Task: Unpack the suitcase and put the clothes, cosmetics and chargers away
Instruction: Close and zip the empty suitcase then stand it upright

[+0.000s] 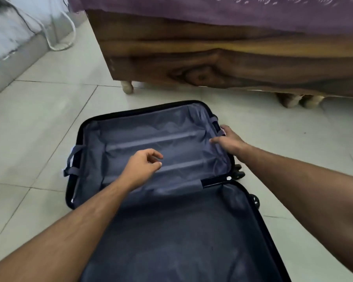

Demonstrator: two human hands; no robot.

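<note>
tiled floor (49, 123): open suitcase (151, 143); right hand (228, 140) grips its edge, left hand (143, 165) loose, empty.

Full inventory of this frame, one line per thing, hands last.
suitcase: 1, black shell, grey-blue lining, open flat on the floor, no contents visible
suitcase straps: grey, at the far half's left and right rims
bed: 1, wood, purple cover, behind the suitcase
cable: 1, white, floor at top left
floor: pale tiles
left hand: fingers loosely curled over the far half, holding nothing
right hand: on the far half's right rim
</note>
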